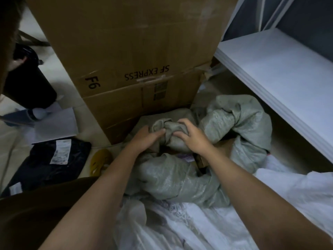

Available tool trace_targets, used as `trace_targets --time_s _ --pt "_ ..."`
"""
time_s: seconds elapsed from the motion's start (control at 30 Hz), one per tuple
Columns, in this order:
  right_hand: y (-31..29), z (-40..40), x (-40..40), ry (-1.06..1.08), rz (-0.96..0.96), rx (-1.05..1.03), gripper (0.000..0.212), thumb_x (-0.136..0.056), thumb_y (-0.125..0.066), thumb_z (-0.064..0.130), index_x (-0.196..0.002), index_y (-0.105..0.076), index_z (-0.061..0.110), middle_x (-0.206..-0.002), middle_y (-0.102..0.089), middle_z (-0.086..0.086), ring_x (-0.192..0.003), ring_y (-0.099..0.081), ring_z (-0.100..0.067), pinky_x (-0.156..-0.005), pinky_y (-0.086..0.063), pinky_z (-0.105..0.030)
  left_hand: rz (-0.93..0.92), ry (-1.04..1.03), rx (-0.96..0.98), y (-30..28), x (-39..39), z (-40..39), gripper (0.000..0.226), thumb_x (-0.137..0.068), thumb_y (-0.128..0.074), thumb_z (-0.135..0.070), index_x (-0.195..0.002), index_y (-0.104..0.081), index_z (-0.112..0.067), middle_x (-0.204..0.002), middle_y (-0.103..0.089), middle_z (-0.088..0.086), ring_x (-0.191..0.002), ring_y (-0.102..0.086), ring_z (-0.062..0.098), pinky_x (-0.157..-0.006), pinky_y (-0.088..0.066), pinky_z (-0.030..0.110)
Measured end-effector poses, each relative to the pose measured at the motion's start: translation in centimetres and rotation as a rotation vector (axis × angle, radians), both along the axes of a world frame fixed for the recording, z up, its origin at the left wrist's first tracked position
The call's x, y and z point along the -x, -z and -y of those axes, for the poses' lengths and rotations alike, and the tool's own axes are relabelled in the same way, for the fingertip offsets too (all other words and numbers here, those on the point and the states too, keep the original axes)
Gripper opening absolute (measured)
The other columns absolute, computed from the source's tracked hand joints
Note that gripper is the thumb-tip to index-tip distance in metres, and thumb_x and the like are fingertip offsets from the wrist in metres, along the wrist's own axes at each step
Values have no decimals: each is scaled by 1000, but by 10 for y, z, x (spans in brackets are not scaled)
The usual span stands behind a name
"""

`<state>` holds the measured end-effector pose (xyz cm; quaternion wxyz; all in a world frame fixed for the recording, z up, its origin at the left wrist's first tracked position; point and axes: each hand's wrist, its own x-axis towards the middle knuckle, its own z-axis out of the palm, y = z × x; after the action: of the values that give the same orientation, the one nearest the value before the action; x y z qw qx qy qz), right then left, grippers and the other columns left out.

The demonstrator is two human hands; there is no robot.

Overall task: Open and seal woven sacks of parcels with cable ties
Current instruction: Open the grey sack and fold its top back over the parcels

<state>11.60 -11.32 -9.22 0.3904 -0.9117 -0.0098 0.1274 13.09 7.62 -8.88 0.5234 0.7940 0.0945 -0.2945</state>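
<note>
A grey-green woven sack (239, 123) lies crumpled on the floor in front of me, its cloth bunched into a twisted neck (169, 128) at the middle. My left hand (146, 139) grips the neck from the left, thumb laid across it. From the right, my right hand (191, 137) clutches the same bunch with curled fingers. A parcel's brown edge (201, 160) shows in a gap of the sack below my right wrist. No cable tie is visible.
A tall cardboard box (133, 56) marked SF EXPRESS stands right behind the sack. White shelving (281, 78) runs along the right. White woven sacks (207, 226) lie near me. Dark parcel bags (54, 163) and a yellow object (100, 162) sit on the floor at left.
</note>
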Motion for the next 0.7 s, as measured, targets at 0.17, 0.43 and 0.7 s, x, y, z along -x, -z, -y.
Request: trace_targets --time_s 0.17,0.43,0.7 --pt "-12 -8 -40 125 -475 -63 57 -96 -50 41 -141 -41 7 -132 -53 -10 -118 -53 -27 -87 -42 -28 673 502 -475 11 10 31 103 -74 -70 -56 -151 -5 -34 -155 -12 5 -142 -11 27 -115 -15 48" --pt "-26 74 -12 -283 195 569 81 -86 -64 45 -151 -17 32 -143 -43 0 -139 -28 -23 -120 -4 -44 373 144 140 26 -43 60 17 -93 -58 -32 -108 -63 -25 -109 -66 -4 -106 -61 15 -91 -46 29" --pt "-35 66 -87 258 -410 -79 39 -98 -50 41 -111 -61 6 -102 -66 -10 -93 -62 -24 -82 -46 -32 256 51 -19 1 -85 74 92 -76 -68 -58 -148 -20 -25 -153 -22 8 -134 -33 27 -110 -34 43"
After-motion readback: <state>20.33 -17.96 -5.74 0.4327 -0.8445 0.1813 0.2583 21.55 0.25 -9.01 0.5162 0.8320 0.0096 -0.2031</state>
